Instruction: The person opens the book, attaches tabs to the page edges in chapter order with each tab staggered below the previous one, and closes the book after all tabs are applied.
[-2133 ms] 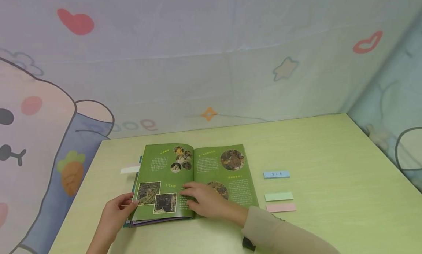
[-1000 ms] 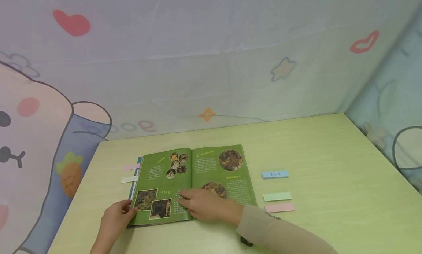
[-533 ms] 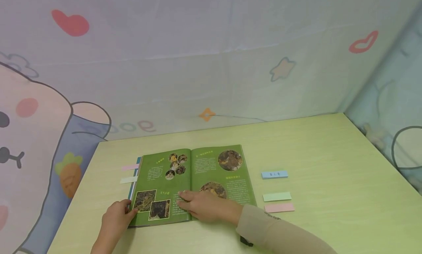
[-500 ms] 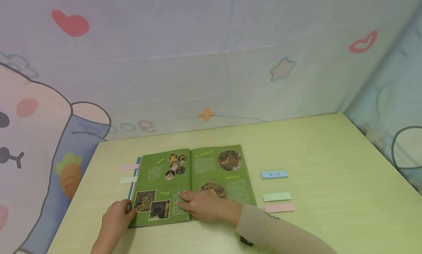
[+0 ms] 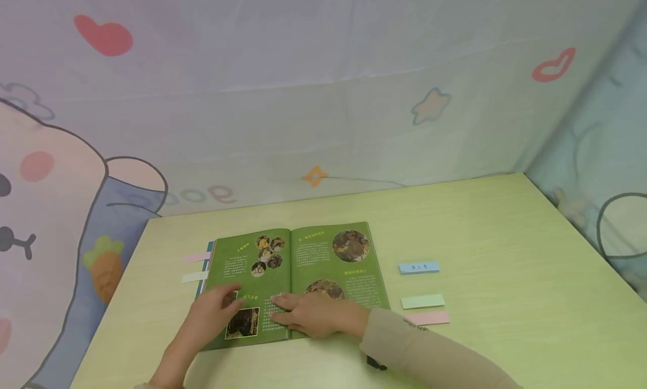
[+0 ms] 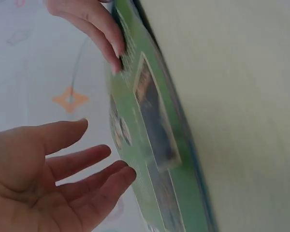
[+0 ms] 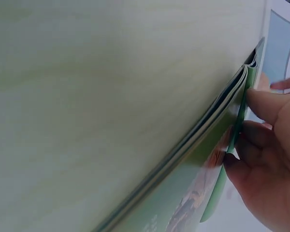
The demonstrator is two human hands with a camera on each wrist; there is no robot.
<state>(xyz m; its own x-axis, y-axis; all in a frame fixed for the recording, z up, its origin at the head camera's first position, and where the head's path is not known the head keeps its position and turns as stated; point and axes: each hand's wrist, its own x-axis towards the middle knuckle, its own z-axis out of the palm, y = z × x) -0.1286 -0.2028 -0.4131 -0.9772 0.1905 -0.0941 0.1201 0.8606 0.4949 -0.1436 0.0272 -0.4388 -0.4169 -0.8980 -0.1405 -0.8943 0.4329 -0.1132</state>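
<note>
An open book (image 5: 308, 254) with green pages and photos lies flat on the pale green table (image 5: 505, 265). My left hand (image 5: 214, 313) lies with straight fingers over the lower left page. In the left wrist view that hand (image 6: 63, 179) is open with spread fingers just above the page (image 6: 150, 145). My right hand (image 5: 305, 316) presses flat across the book's fold near the bottom edge. Its fingers (image 7: 268, 111) rest on the page (image 7: 203, 188) in the right wrist view.
Blue (image 5: 419, 268), green (image 5: 425, 301) and pink (image 5: 431, 318) paper strips lie to the right of the book. A pink tab (image 5: 197, 257) and a white tab (image 5: 194, 277) stick out of its left edge. A cartoon-printed cloth (image 5: 303, 97) hangs behind the table.
My left hand has let go of the book's left edge and moved right onto the lower left page. The left page, slightly raised at first, now lies flat. The right hand has stayed put.
</note>
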